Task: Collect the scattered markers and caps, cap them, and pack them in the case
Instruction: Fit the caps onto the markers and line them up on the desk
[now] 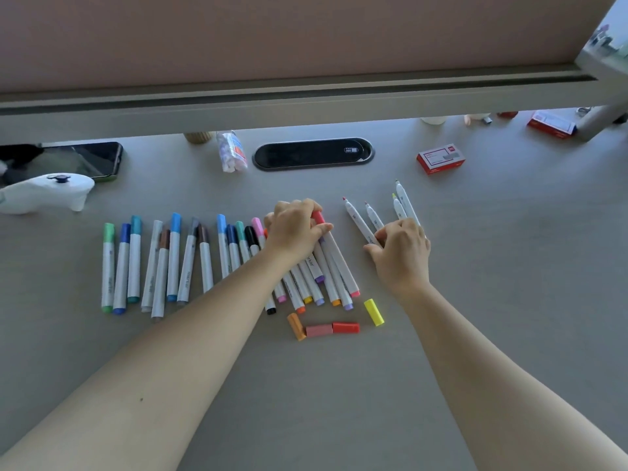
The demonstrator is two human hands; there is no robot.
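Observation:
A row of capped markers lies at the left on the grey desk. A tighter bunch of capped markers lies in the middle. My left hand sits on the top of that bunch, fingers curled over a red-capped marker. Several uncapped markers lie to the right, tips pointing away. My right hand curls its fingers and thumb on their near ends. Loose caps lie near me: orange, pink, red and yellow. No case is in view.
A desk partition runs across the back. In front of it are a black phone, a white controller, a small bottle, an oval cable port and two red boxes.

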